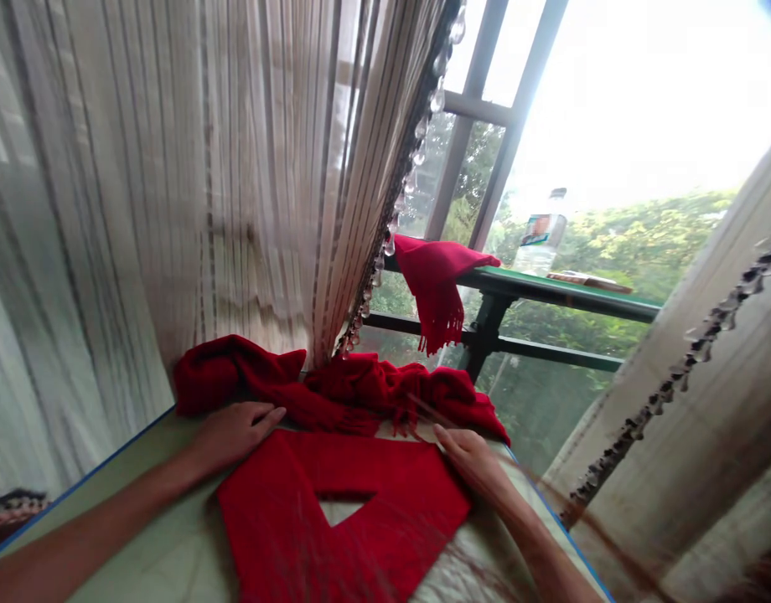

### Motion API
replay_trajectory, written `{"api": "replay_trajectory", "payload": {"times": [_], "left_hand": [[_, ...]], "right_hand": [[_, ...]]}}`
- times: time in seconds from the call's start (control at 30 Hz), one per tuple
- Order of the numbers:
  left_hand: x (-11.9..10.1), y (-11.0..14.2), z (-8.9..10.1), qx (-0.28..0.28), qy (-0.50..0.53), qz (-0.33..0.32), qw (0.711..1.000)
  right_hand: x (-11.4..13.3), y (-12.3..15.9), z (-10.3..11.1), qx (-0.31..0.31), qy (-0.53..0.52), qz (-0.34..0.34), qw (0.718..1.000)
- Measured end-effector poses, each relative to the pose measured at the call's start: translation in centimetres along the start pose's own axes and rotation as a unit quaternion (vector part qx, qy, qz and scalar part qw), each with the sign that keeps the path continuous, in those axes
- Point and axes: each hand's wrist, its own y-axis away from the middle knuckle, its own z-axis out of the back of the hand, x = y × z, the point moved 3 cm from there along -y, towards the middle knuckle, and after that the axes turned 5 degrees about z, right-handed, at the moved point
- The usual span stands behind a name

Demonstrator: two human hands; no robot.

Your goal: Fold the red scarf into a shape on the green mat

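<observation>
A red scarf (pixel 385 557) lies flat on the pale tabletop, folded into a loop around a small gap where the table shows. At its upper left corner rests my left hand (pixel 231 435), palm down, fingers stretched out along the edge. My right hand (pixel 470 456) is at the upper right corner, fingers curled and thumb pressed close to the cloth's edge, which it appears to pinch. Just beyond both hands, more red scarves (pixel 398 381) with fringes lie bunched along the table's far side.
Another red fringed scarf (pixel 432 285) hangs over the dark window railing (pixel 574 299). A clear plastic bottle (pixel 542 234) and a flat item (pixel 590 282) stand on the ledge. Sheer striped curtains (pixel 253 167) with bead trim hang at the left, another curtain (pixel 687 402) at the right.
</observation>
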Motion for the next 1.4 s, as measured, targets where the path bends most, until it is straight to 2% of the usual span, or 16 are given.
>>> {"api": "replay_trajectory", "payload": {"times": [0.13,0.33,0.47,0.57,0.77,0.83,0.9,1.0,1.07,1.27,1.4], "left_hand": [[0.3,-0.3,-0.2,0.003,0.008,-0.009,1.000],[1.1,-0.7,-0.7,-0.001,0.019,-0.011,1.000],[0.8,-0.5,-0.4,-0.005,0.053,-0.013,0.999],[0.1,0.0,0.0,0.004,0.061,-0.016,0.998],[-0.5,1.1,0.4,0.017,-0.001,0.008,1.000],[-0.5,1.1,0.4,0.018,0.044,-0.020,0.999],[-0.3,1.0,0.3,0.036,0.134,-0.047,0.989],[0.3,0.5,-0.2,0.077,0.260,-0.025,0.962],[0.5,0.3,-0.6,0.090,0.302,-0.004,0.949],[-0.4,0.7,-0.5,0.042,0.300,0.007,0.953],[-1.1,1.4,-0.3,0.049,0.295,0.029,0.954]], "right_hand": [[-0.3,-0.2,0.1,0.016,-0.014,0.010,1.000],[0.1,-0.2,0.6,-0.009,0.003,0.015,1.000],[0.8,0.0,0.8,-0.005,0.023,0.007,1.000],[1.6,0.3,1.1,0.020,0.038,0.000,0.999],[3.8,1.5,2.0,0.101,0.044,-0.012,0.994],[4.2,1.8,2.3,0.107,0.026,-0.009,0.994],[4.3,1.9,2.4,0.111,-0.011,-0.004,0.994],[4.2,1.8,2.3,0.119,-0.065,0.001,0.991],[4.0,1.6,2.2,0.126,-0.084,0.003,0.988],[3.9,1.6,1.9,0.132,-0.125,0.005,0.983],[4.2,1.4,1.2,0.093,-0.125,0.000,0.988]]}}
